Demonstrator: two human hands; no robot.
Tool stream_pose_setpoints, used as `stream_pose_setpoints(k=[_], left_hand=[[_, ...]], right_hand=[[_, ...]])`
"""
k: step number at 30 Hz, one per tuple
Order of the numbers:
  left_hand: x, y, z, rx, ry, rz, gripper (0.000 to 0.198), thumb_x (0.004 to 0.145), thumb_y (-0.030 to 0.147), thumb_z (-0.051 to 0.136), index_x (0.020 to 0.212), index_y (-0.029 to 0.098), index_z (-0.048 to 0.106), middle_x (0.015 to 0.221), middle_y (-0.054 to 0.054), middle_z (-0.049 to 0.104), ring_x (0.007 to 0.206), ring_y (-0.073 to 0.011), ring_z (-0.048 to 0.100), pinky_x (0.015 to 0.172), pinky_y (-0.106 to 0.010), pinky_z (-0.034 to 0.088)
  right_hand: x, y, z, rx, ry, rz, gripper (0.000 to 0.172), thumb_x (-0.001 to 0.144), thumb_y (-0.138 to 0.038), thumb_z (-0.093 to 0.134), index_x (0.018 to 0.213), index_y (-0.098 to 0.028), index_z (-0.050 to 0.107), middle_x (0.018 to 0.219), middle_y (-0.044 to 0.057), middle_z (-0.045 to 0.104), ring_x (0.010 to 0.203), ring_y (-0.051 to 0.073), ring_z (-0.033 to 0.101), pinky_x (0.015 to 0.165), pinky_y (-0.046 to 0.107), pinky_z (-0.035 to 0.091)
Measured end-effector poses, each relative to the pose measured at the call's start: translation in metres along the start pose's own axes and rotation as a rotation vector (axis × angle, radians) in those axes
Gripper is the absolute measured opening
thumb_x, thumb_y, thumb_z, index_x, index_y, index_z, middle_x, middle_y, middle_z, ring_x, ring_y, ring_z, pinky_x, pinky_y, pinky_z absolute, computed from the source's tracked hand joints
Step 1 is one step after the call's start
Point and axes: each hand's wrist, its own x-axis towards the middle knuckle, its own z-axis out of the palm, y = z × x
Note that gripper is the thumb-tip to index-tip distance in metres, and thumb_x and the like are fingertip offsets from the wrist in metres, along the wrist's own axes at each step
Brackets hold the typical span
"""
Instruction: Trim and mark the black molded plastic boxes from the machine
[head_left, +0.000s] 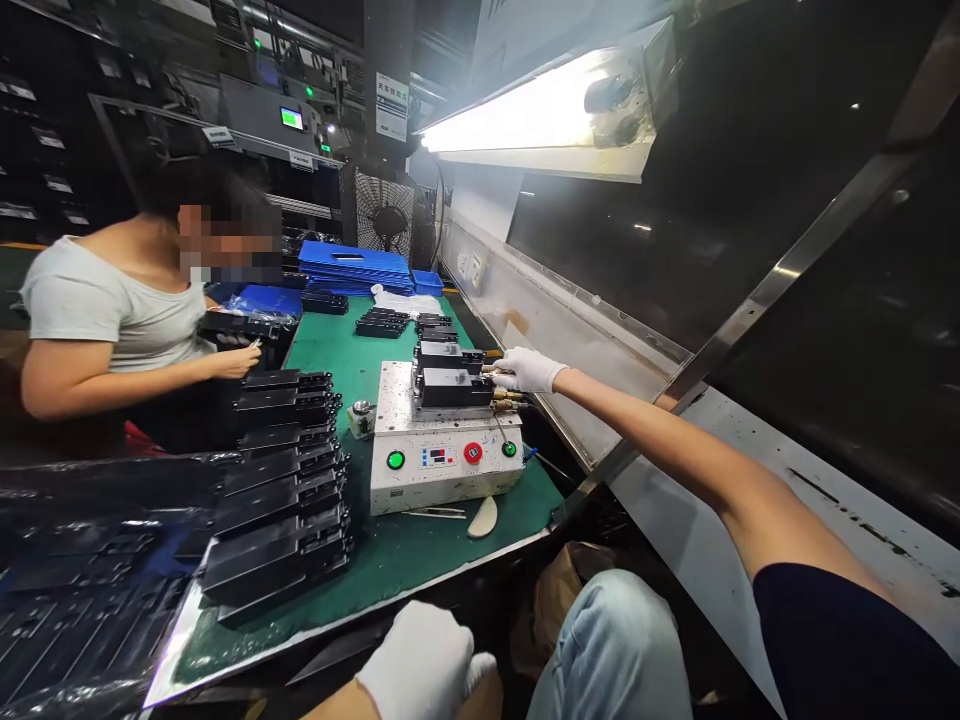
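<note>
My right hand (529, 370), in a white glove, reaches to the right end of the black plastic housings on the machine. Its fingers are pinched together beside the brass fittings (507, 398); what lies between them is too small to make out. One black housing (454, 388) lies at the front of the white control machine (420, 480), with another black housing (442, 355) just behind. My left hand (420, 655), also gloved, is curled into a fist at the bottom, beside my knee. Nothing shows sticking out of it, and the table edge is beyond it.
Black housings (274, 555) stand in a row along the left of the green table (405, 560). Tweezers (435, 513) and a pale half-round piece (482, 517) lie before the machine. A co-worker (112, 310) sits left. Blue sheets (352, 265) and a fan (382, 215) are behind.
</note>
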Motion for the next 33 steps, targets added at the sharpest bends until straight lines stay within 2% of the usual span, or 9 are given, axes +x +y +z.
stream_pose_setpoints(k=[3, 7, 11, 14, 19, 21, 28, 31, 33], left_hand=[[-0.003, 0.001, -0.006, 0.069, -0.056, -0.033, 0.048, 0.102, 0.046, 0.047, 0.092, 0.013, 0.08, 0.081, -0.02, 0.075, 0.084, -0.0354, 0.075, 0.073, -0.042, 0.054], [-0.006, 0.003, -0.018, 0.041, -0.086, 0.028, 0.043, 0.101, 0.044, 0.047, 0.099, 0.017, 0.08, 0.082, -0.018, 0.076, 0.085, -0.0327, 0.075, 0.073, -0.039, 0.054], [-0.003, 0.005, -0.021, 0.039, -0.199, -0.011, 0.046, 0.101, 0.045, 0.046, 0.101, 0.015, 0.08, 0.088, -0.02, 0.077, 0.088, -0.0376, 0.076, 0.075, -0.045, 0.056], [0.0, 0.008, -0.015, 0.03, -0.229, -0.043, 0.048, 0.1, 0.049, 0.048, 0.102, 0.014, 0.08, 0.091, -0.022, 0.077, 0.089, -0.0411, 0.075, 0.076, -0.049, 0.056], [0.003, 0.008, 0.012, 0.033, -0.109, -0.014, 0.043, 0.097, 0.048, 0.053, 0.092, 0.017, 0.081, 0.078, -0.018, 0.077, 0.08, -0.0336, 0.076, 0.073, -0.042, 0.056], [0.004, 0.006, 0.02, 0.036, -0.116, -0.01, 0.043, 0.097, 0.05, 0.053, 0.091, 0.017, 0.081, 0.076, -0.017, 0.076, 0.078, -0.0332, 0.076, 0.072, -0.041, 0.056], [0.01, 0.0, 0.016, 0.026, -0.249, -0.045, 0.043, 0.096, 0.047, 0.052, 0.1, 0.017, 0.082, 0.081, -0.022, 0.076, 0.086, -0.0415, 0.075, 0.074, -0.05, 0.056], [0.012, -0.003, 0.018, 0.032, -0.272, -0.06, 0.03, 0.09, 0.035, 0.061, 0.101, 0.016, 0.082, 0.081, -0.021, 0.076, 0.085, -0.0402, 0.075, 0.073, -0.047, 0.056], [0.011, -0.004, 0.017, 0.031, -0.243, -0.057, 0.033, 0.092, 0.038, 0.057, 0.1, 0.017, 0.081, 0.081, -0.02, 0.076, 0.084, -0.0381, 0.075, 0.073, -0.046, 0.056]], right_hand=[[0.003, 0.0, -0.002, -0.012, -0.012, -0.009, 0.043, 0.1, -0.05, 0.05, 0.112, -0.016, 0.074, 0.1, 0.013, 0.069, 0.09, 0.023, 0.059, 0.076, 0.03, 0.036], [0.009, 0.001, -0.003, -0.037, -0.047, -0.021, 0.042, 0.1, -0.049, 0.05, 0.108, -0.015, 0.074, 0.099, 0.013, 0.068, 0.088, 0.022, 0.058, 0.072, 0.03, 0.034], [0.015, 0.005, -0.001, -0.038, -0.096, -0.044, 0.035, 0.099, -0.045, 0.054, 0.104, -0.016, 0.074, 0.099, 0.011, 0.07, 0.082, 0.019, 0.057, 0.069, 0.029, 0.032], [0.015, 0.007, -0.001, -0.019, -0.095, -0.051, 0.036, 0.1, -0.047, 0.053, 0.102, -0.017, 0.074, 0.094, 0.009, 0.07, 0.079, 0.019, 0.057, 0.069, 0.029, 0.031], [0.01, 0.008, -0.004, 0.004, -0.041, -0.019, 0.045, 0.103, -0.052, 0.044, 0.104, -0.019, 0.075, 0.093, 0.009, 0.069, 0.079, 0.019, 0.059, 0.069, 0.03, 0.032], [0.009, 0.007, -0.005, 0.004, -0.043, -0.027, 0.043, 0.101, -0.052, 0.047, 0.108, -0.02, 0.075, 0.095, 0.009, 0.07, 0.08, 0.02, 0.06, 0.069, 0.029, 0.033], [0.013, 0.003, -0.007, -0.037, -0.077, -0.04, 0.044, 0.099, -0.052, 0.05, 0.107, -0.017, 0.076, 0.095, 0.012, 0.072, 0.079, 0.021, 0.061, 0.069, 0.031, 0.034], [0.017, 0.005, -0.006, -0.046, -0.097, -0.037, 0.042, 0.098, -0.051, 0.052, 0.105, -0.017, 0.076, 0.097, 0.012, 0.072, 0.076, 0.02, 0.061, 0.068, 0.03, 0.034], [0.019, 0.005, -0.006, -0.043, -0.106, -0.036, 0.041, 0.098, -0.051, 0.054, 0.104, -0.018, 0.076, 0.099, 0.011, 0.073, 0.078, 0.02, 0.061, 0.068, 0.03, 0.034]])
